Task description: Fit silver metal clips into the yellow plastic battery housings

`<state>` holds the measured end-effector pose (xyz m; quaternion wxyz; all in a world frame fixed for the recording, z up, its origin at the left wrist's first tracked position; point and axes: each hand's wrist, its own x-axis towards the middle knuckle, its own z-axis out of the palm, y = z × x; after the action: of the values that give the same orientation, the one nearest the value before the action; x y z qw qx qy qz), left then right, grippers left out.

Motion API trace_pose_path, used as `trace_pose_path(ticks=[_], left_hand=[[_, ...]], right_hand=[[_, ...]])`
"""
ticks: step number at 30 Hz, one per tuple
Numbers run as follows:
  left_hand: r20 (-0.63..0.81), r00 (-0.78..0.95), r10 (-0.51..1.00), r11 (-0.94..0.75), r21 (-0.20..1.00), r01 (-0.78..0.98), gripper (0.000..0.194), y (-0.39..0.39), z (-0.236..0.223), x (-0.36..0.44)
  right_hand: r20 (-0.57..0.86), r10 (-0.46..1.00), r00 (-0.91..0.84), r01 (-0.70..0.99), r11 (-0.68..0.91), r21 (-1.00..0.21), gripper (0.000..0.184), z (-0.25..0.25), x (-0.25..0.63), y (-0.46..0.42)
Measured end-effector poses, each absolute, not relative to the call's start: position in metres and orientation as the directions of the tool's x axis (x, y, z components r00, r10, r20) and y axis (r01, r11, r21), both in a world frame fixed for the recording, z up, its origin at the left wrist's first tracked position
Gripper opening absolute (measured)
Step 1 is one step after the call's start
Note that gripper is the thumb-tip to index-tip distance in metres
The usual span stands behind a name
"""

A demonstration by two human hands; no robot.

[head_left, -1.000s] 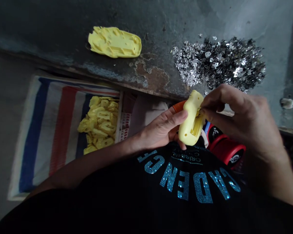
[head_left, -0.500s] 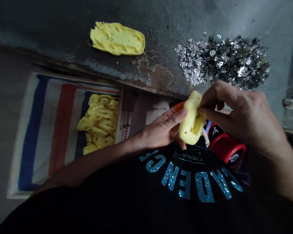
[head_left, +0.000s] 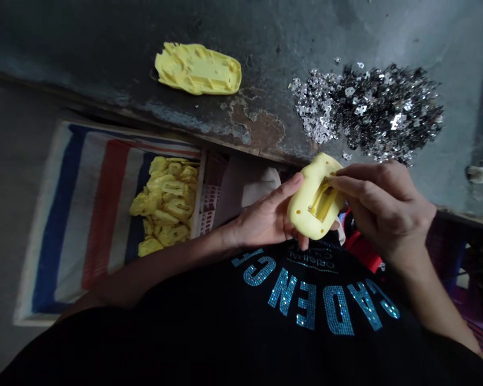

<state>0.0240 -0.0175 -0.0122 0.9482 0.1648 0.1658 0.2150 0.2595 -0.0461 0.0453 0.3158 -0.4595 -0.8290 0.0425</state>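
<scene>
My left hand (head_left: 265, 217) is closed around a yellow plastic casing (head_left: 301, 206), thumb along its near side and fingers underneath. The casing is tilted, with an open rectangular slot like a battery compartment facing up and small round holes near its ends. Thumb and fingertips of my right hand (head_left: 386, 206) are pinched together at the upper end of that slot, touching it. Anything between those fingertips is too small or hidden to name. On the bench just beyond lies a heap of small shiny metal plates (head_left: 386, 110).
Another yellow casing half (head_left: 199, 72) lies hollow side up on the worn metal bench (head_left: 261, 126). Below the bench edge, a box lined with striped sheeting (head_left: 104, 214) holds several yellow casings (head_left: 167, 206). A red object (head_left: 364, 246) is partly hidden behind my right hand.
The casing has turned so its slot faces the camera more. My right hand has come lower and inward, its fingertips still at the slot. The view has shifted slightly.
</scene>
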Motion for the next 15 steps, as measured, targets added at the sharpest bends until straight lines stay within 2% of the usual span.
trace_pose_path(ticks=[5, 15], left_hand=[[-0.215, 0.857, 0.469, 0.846, 0.389, -0.365, 0.088, -0.020, -0.014, 0.025], [-0.226, 0.821, 0.525, 0.801, 0.457, -0.386, 0.091, -0.027, -0.015, 0.027]], right_hand=[[0.526, 0.727, -0.442, 0.752, 0.620, -0.226, 0.048, 0.038, 0.262, -0.053], [0.561, 0.722, -0.406, 0.776, 0.596, -0.205, 0.051, 0.034, 0.262, -0.064]])
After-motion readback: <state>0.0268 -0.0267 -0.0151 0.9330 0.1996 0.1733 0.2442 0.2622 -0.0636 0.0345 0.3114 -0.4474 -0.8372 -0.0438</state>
